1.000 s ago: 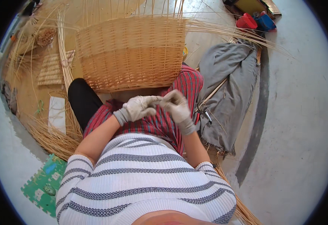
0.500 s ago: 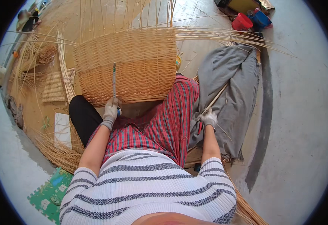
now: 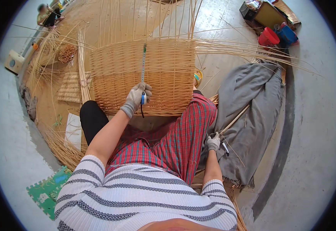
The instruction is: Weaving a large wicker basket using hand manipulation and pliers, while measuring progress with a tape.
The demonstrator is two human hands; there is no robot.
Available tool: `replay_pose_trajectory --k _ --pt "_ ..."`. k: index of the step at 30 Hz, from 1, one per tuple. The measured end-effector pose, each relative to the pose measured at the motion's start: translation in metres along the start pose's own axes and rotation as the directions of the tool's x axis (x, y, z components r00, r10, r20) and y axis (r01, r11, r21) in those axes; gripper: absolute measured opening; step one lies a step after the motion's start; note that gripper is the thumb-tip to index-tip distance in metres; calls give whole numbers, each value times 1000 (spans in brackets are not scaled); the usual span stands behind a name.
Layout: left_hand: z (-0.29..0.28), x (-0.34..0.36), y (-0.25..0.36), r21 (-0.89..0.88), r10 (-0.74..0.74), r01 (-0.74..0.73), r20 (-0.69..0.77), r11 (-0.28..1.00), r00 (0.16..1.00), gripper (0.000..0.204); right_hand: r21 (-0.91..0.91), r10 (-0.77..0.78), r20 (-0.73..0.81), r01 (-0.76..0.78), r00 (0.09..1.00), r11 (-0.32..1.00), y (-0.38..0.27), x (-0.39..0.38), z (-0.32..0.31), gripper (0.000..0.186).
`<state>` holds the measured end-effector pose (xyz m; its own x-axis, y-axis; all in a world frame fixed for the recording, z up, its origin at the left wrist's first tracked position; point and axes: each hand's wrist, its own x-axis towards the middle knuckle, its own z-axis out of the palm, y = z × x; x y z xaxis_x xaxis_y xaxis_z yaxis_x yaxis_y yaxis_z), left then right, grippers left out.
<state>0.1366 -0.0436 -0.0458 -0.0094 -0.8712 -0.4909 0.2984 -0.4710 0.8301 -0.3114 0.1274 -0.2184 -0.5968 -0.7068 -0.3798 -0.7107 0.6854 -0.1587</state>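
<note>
Fine printed divisions run along the blade of the tape measure (image 3: 143, 98), too small to read. Its blue-and-white case sits in the left hand (image 3: 137, 97), whose gloved fingers are curled closed around it; a black strap hangs below. The pale blade stretches up the wicker panel (image 3: 168, 82), ending near its upper woven edge.

The panel is tightly woven, a broad, slightly bowed rectangle — honey-brown below, paler above — standing before the person's legs. Thin bare stakes (image 3: 116, 21) rise from its top, and long loose strands (image 3: 237, 47) fan out rightward. The left hand covers part of its lower face.

The right hand (image 3: 213, 142), gloved too, is bent at the lower end of a pale stick (image 3: 235, 119) on rumpled grey cloth (image 3: 252, 104); whether it grips anything cannot be told. Beyond are a red bucket (image 3: 268, 37) and a blue one (image 3: 287, 34); a green foam mat (image 3: 47, 192) lies at lower left.
</note>
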Motion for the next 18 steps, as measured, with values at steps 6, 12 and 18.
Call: replay_pose_trajectory --k 6,12,18 --pt "21 20 0 50 -53 54 -11 997 999 38 -123 103 -15 -105 995 987 -11 8 -3 50" --pt "35 32 -1 -81 -38 39 24 996 999 39 -216 142 -109 -163 984 963 -1 6 5 53" --pt "36 28 -2 -102 0 0 -3 995 1000 40 -137 63 -272 -104 960 985 10 -3 8 65"
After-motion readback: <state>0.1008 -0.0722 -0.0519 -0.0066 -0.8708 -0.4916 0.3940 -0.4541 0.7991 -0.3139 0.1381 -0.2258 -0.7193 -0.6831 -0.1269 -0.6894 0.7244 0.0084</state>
